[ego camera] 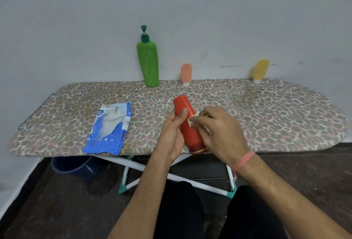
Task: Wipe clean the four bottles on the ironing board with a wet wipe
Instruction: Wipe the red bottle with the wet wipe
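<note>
Wiping goes best with slow turning: the left hand (172,134) wraps its grip round the red bottle (188,124), held just above the ironing board's (266,117) near edge, while the right hand (219,130) pinches the wet wipe (192,119) against its side.

— Specify the bottle surfaces.

— The red bottle (187,124) my left hand (172,139) grips is smooth plastic with a slight sheen. The green pump bottle (148,63) is glossy plastic. The pink tube (186,74) and yellow tube (261,70) look matt and soft, with white caps.

— And the rest?

— The ironing board (266,117) has a matt printed cloth cover on white-painted metal legs. The wipe pack (109,128) is crinkled glossy film. The wet wipe (192,119) under my right hand (219,130) is thin white cloth.
</note>
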